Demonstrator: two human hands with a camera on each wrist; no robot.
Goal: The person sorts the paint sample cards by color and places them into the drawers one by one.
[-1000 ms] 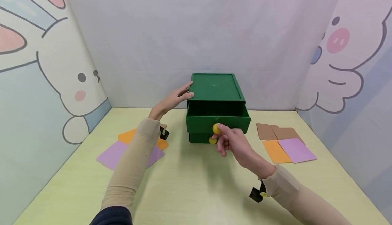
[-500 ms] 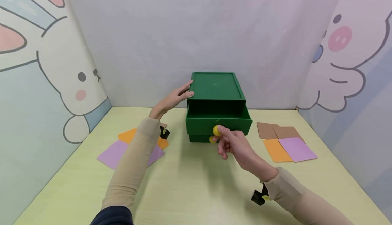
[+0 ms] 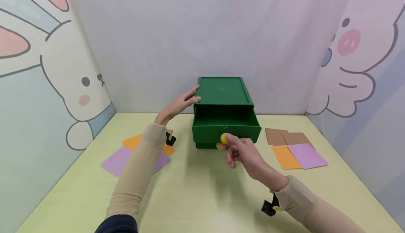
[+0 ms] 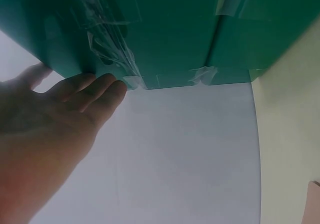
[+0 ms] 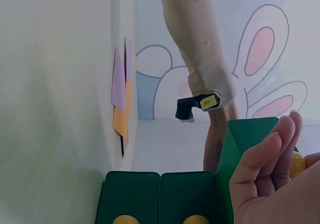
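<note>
A green drawer cabinet stands at the back of the table, its top drawer pulled out and bare inside. Thumb and fingers of my right hand pinch the round yellow knob on that drawer's front. In the right wrist view the same knob is partly covered by the fingers, and two lower drawers show with yellow knobs of their own. My left hand rests with extended fingers against the cabinet's left side. The left wrist view shows its fingers on the green wall, which has clear tape.
Orange and purple cards lie on the left of the table, partly behind the left sleeve. At the right are brown cards, an orange card and a purple card. A pale wall rises behind the cabinet.
The top drawer has slid a little further out toward me, with my right hand moving along on its knob. My left hand has stayed against the cabinet's side.
</note>
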